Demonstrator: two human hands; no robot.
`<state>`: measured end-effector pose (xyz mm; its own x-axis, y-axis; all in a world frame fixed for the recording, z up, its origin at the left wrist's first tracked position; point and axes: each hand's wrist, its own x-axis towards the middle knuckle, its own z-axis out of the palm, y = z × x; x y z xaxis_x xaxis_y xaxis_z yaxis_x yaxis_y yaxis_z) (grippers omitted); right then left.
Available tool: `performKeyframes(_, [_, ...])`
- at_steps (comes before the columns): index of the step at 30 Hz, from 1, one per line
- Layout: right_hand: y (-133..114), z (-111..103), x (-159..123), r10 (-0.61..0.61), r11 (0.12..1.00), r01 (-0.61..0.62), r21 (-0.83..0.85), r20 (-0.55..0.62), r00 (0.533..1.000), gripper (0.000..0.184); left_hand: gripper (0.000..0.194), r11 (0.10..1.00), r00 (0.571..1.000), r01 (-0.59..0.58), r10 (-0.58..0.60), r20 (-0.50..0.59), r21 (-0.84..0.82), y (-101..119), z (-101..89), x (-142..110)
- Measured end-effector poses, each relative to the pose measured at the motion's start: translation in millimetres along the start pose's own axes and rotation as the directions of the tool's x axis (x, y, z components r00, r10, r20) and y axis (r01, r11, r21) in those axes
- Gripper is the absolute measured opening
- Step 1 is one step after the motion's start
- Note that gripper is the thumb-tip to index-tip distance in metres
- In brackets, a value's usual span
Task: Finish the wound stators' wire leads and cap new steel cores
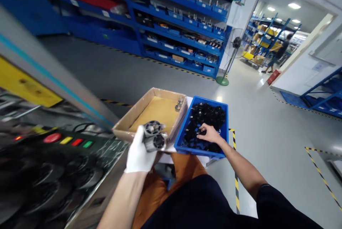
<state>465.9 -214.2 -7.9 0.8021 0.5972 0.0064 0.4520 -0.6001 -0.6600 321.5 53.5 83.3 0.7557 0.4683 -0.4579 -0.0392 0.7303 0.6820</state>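
Note:
My left hand (140, 152), in a white glove, is closed around two grey cylindrical metal parts (155, 141) with slotted round ends, much like motor stators. It holds them over the near edge of an open cardboard box (124, 125) with a tan bottom. My bare right hand (210, 133) reaches into a blue plastic bin (226, 122) of small black parts (205, 113). Its fingers are pinched among the pieces, and one dark piece seems to be at the fingertips. A few small metal rings (179, 105) lie in the box's far right corner.
At my left stands a machine panel with a red button (52, 138) and round dark parts beneath it. Blue shelving (176, 33) lines the far wall. A standing fan (227, 61) is near the doorway, where a person (279, 52) walks beyond.

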Motion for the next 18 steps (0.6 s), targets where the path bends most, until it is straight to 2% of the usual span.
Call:
performKeyframes(3, [-50,-11,-32,-0.126,0.989,0.131,0.076,-0.067,0.99,0.042,0.034,1.0,0.998,-0.004,0.004,0.061,-0.003,-19,-23.8,-40])
performKeyframes(7, [-133,-30,-78,-0.317,0.922,0.322,0.217,-0.059,0.947,0.056,0.062,1.0,0.969,0.015,-0.019,0.245,0.016,-37,-40.7,-90])
performKeyframes(8, [-152,-35,-86,-0.378,0.892,0.383,0.24,-0.068,0.923,0.055,0.064,1.0,0.967,-0.005,-0.003,0.254,0.031,-40,-42.9,-100])
performKeyframes(10, [-184,-40,-97,-0.549,0.8,0.565,0.202,-0.131,0.825,0.053,0.061,0.992,0.969,-0.106,0.088,0.23,0.066,-48,-47.2,-116])
performKeyframes(12, [-204,-37,-103,-0.643,0.732,0.663,0.16,-0.159,0.749,0.053,0.059,0.973,0.959,-0.211,0.186,0.215,0.099,-54,-52.8,-129])
performKeyframes(13, [-211,-34,-105,-0.66,0.72,0.678,0.149,-0.158,0.735,0.053,0.059,0.964,0.949,-0.243,0.215,0.23,0.103,-56,-56.1,-135])
performKeyframes(16, [-218,-22,-109,-0.667,0.718,0.682,0.141,-0.143,0.731,0.05,0.06,0.95,0.92,-0.299,0.264,0.289,0.086,-58,-67.4,-149])
performKeyframes(18, [-219,-15,-111,-0.672,0.708,0.688,0.161,-0.145,0.726,0.05,0.053,0.931,0.897,-0.357,0.318,0.307,0.077,-57,-74.6,-156])
